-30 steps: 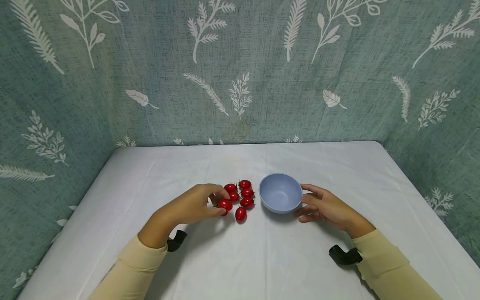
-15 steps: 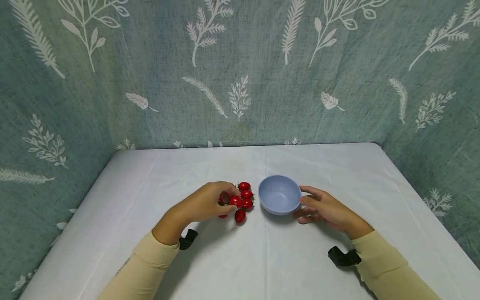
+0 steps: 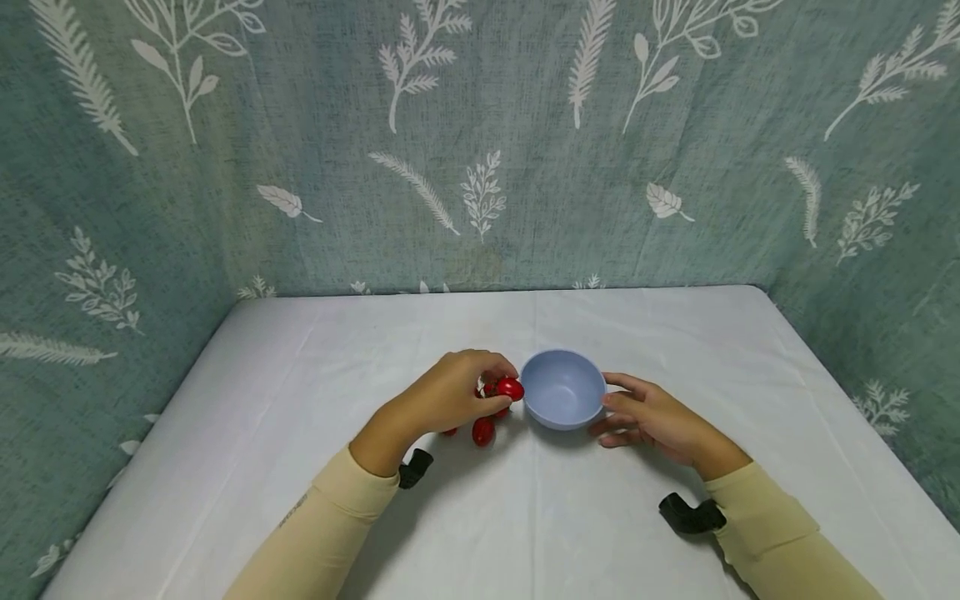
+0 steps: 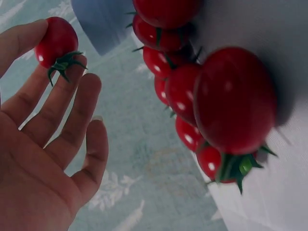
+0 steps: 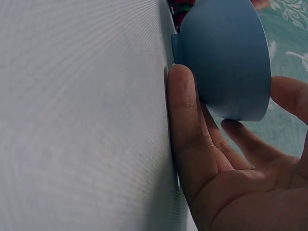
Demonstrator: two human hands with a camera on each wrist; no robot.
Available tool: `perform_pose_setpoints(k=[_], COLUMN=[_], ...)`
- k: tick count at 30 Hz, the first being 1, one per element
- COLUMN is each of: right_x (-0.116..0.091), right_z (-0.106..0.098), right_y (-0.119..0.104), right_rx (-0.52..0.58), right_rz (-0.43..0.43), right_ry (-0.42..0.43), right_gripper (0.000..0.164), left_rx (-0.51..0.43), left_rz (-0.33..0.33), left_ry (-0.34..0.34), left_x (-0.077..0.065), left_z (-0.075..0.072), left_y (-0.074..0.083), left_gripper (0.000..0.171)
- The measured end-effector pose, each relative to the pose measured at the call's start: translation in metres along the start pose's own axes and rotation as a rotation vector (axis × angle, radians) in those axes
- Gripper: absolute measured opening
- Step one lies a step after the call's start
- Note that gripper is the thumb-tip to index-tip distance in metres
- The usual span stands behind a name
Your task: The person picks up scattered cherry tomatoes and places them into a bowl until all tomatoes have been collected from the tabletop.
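One leaf-print cloth (image 3: 555,200) formed the backdrop to a white table (image 3: 600,517). The right hand (image 3: 656,421) rested with fingers spread and relaxed, touching the rim and outer side of the bowl (image 3: 562,392) without gripping it. The left hand (image 3: 450,392) was drawn into a pinch between thumb and fingertips, holding one tomato (image 4: 55,42) above the table, near the bowl's left rim. The bowl stood upright; no tomato showed inside it. The other tomatoes (image 4: 233,101) lay grouped on the table, left of the bowl. Their count could not be fixed, as they overlapped in the left wrist view. Progress was judged early: one tomato was raised, none was in the bowl, and the group remained on the table.
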State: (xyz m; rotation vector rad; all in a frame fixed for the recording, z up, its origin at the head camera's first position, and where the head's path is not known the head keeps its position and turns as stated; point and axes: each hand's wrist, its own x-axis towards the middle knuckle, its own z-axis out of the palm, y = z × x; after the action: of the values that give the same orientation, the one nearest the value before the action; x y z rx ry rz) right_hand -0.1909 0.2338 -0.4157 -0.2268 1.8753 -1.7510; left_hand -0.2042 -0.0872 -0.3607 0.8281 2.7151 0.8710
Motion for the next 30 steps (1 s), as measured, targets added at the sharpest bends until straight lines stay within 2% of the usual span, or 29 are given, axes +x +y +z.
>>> perform_pose_setpoints(k=[15, 20, 30], right_x=[0.0, 0.0, 0.002], right_z=[0.001, 0.001, -0.001], right_y=[-0.001, 0.0, 0.002], right_rx=[-0.001, -0.003, -0.017], right_rz=[0.004, 0.012, 0.024], right_ry=[0.0, 0.003, -0.003], right_gripper=[0.072, 0.073, 0.073], left_rx=[0.102, 0.134, 0.158], left_rz=[0.05, 0.081, 0.1], left_ry=[0.035, 0.029, 0.0], left_x=[0.021, 0.028, 0.041], left_z=[0.012, 0.018, 0.026], left_y=[0.011, 0.017, 0.024], left_gripper=[0.033, 0.034, 0.036])
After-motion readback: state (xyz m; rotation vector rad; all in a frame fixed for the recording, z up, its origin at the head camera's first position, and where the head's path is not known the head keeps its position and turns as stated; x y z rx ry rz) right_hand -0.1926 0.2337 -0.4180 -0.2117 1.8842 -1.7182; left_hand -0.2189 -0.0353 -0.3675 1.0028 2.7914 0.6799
